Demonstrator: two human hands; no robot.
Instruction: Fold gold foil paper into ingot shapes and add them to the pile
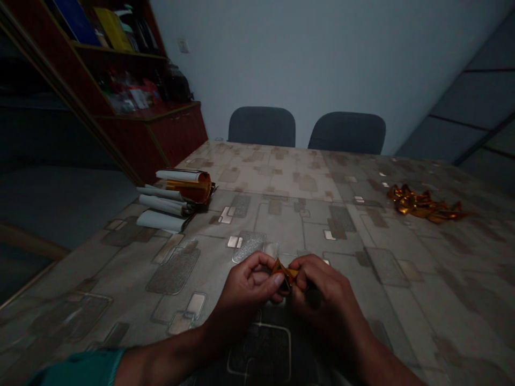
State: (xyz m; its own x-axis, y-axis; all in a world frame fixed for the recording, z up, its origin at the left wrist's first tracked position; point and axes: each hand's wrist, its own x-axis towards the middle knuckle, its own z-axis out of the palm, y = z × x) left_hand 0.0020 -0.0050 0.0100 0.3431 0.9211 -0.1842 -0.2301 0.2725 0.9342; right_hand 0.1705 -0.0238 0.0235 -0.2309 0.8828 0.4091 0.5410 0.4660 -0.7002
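Observation:
A small piece of folded gold foil paper [286, 272] is pinched between both hands above the near part of the table. My left hand [257, 279] grips its left side, with the thumb laid across the front. On the other side, my right hand [319, 281] closes its fingers on the right end. Fingers cover much of the piece, so its full shape is hidden. To the far right lies a cluster of shiny folded gold foil pieces [422, 205]. Curled sheets of gold and white paper [173, 198] rest in a stack at the left edge.
A patterned cloth covers the table [277, 220]. Two grey chairs [261, 126] stand at the far side against a pale wall. At the back left is a reddish wooden cabinet [177, 134] with goods on its shelves. The room is dim.

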